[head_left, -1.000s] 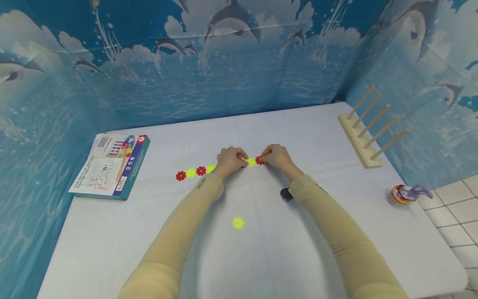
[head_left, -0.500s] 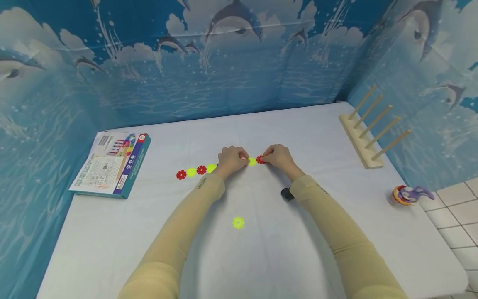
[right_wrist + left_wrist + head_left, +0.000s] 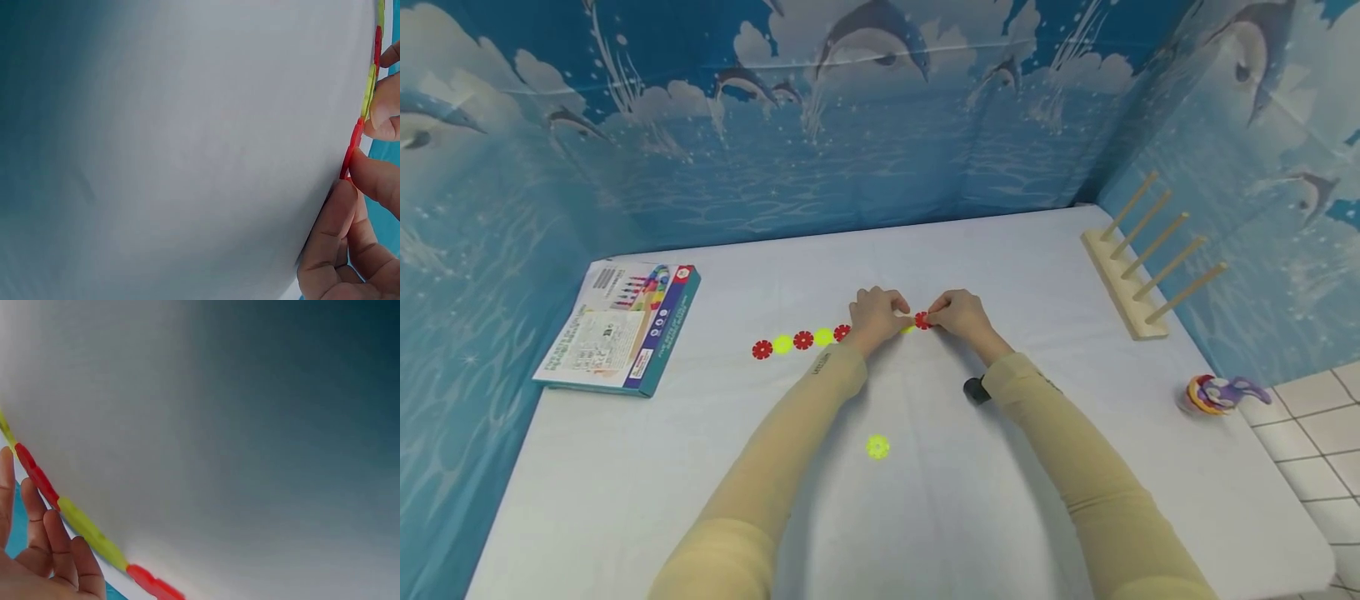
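Note:
A row of slotted plastic discs, red and yellow-green in turn, runs across the white table, with a red disc at its left end. My right hand pinches the red disc at the right end between thumb and finger. Close beside it, my left hand pinches the neighbouring yellow-green disc, mostly hidden from the head view. In the left wrist view, the other fingers of that hand lie along the row. A loose yellow-green disc lies nearer the table's front.
A flat printed box lies at the left. On the right stands a wooden base with several upright pegs, and nearer sits a purple toy figure. A dolphin-print curtain hangs behind the table.
My left hand has shifted right along the row, from the red disc to the yellow-green one, uncovering a red disc behind it. My right hand stays on the end disc.

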`<state>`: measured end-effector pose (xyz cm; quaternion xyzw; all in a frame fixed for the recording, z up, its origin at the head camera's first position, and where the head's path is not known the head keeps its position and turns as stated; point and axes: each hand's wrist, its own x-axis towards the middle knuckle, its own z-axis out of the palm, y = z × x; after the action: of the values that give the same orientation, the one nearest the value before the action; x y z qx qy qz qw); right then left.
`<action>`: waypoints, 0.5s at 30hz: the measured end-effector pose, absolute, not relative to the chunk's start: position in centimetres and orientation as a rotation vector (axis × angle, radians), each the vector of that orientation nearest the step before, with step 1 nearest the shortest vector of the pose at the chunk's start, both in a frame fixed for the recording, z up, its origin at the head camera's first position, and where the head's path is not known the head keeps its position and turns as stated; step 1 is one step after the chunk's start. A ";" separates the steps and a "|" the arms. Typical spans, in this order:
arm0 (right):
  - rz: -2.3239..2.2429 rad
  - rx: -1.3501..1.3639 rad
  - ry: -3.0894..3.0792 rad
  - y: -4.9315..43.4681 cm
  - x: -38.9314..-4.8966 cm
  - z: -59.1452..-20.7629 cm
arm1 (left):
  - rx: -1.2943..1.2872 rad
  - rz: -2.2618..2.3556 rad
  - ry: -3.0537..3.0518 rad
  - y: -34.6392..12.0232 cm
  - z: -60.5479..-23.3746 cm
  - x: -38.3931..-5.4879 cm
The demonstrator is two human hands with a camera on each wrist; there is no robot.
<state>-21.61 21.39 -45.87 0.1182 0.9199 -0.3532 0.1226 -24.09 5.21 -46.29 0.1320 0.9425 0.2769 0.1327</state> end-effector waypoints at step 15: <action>-1.050 0.351 2.684 21.5 -21.4 -45.9 | 0.336 0.764 2.757 5.9 -46.3 -24.0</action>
<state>-21.41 21.54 -45.86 0.1201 0.9179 -0.3591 0.1190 -24.02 5.86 -46.25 0.1158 0.9490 0.2629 0.1301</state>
